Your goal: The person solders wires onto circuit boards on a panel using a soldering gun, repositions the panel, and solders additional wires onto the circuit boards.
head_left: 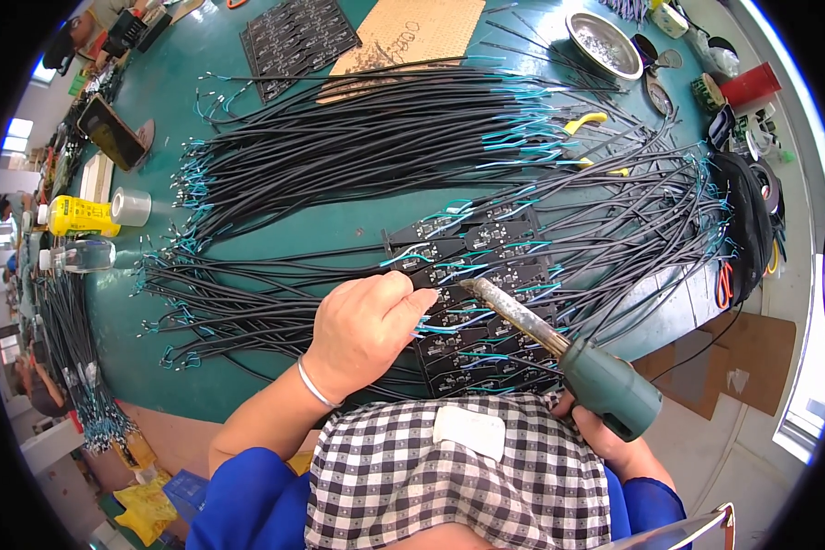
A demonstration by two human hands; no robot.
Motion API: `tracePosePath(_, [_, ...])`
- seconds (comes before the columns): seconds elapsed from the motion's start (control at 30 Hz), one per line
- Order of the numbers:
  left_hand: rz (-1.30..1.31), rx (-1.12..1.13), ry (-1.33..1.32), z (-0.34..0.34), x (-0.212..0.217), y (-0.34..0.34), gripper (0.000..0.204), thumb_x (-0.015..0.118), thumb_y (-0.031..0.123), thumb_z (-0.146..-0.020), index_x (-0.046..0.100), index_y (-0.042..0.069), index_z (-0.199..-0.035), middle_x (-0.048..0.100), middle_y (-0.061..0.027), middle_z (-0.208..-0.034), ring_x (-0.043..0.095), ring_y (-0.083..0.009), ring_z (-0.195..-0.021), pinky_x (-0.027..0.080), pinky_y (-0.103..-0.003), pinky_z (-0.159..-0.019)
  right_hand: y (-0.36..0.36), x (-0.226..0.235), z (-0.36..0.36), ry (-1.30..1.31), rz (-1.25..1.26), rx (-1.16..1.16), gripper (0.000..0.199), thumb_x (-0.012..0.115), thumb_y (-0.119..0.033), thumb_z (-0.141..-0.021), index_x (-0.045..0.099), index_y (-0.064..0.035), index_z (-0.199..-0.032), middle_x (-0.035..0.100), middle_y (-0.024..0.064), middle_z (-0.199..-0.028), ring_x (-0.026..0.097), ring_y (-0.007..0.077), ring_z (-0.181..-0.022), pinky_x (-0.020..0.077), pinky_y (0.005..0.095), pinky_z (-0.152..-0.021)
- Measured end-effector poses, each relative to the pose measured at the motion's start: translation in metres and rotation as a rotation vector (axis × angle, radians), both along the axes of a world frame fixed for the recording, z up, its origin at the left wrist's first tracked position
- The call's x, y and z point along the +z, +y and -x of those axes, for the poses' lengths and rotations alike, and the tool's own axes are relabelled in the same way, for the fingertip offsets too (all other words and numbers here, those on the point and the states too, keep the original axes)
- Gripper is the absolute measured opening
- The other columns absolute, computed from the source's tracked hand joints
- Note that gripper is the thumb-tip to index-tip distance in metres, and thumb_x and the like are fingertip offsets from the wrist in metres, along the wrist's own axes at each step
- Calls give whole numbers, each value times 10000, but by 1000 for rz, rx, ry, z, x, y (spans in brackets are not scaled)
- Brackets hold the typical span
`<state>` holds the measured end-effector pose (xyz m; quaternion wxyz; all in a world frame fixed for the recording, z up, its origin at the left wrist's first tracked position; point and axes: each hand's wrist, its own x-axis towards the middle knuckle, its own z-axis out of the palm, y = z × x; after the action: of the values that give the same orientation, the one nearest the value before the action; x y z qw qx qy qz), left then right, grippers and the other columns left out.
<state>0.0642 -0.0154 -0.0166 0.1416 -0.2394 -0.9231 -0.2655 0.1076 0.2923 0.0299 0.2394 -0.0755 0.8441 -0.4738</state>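
Black rubbery cables (367,151) with blue wire ends fan across the green counter (179,92), crowding the circuit boards (449,353) at its near edge. A yellow bottle (78,216) and phone (110,133) stand by the left edge, a round metal dish (605,46) near the far right corner; cardboard (756,367) leans beyond the right edge. The left hand (362,325) pinches narrowly over the boards; the soldering iron (605,385) (stained barrel, green handle) covers the right hand (611,446), so I cannot tell its grip.
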Motion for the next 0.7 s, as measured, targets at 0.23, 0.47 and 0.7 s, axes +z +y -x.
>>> tracePosePath(0.23, [-28,-18,22,0,2,-1,374,719,47,-538,651,99,-902,530,-32,-775,547,-201,-615,438,-309,-502,1,-3,-1,145,-36,58,326,657,-74,-717,624,-39,-1039,634,117,-989,614,291,-899,487,361,-778])
tracePosePath(0.47, [-7,-88,158,-4,-4,2,357,683,33,-549,649,65,-902,516,-47,-768,536,-209,-618,438,-308,-500,0,-4,-6,153,-56,77,302,673,-44,-668,653,-71,-969,648,85,-952,613,291,-892,498,360,-775])
tracePosePath(0.7, [-27,-103,127,-5,-5,1,344,665,28,-561,641,51,-903,504,-50,-757,529,-212,-611,433,-315,-502,-6,-6,-4,220,-101,100,306,683,-45,-662,652,-71,-966,643,85,-964,609,291,-886,501,361,-769])
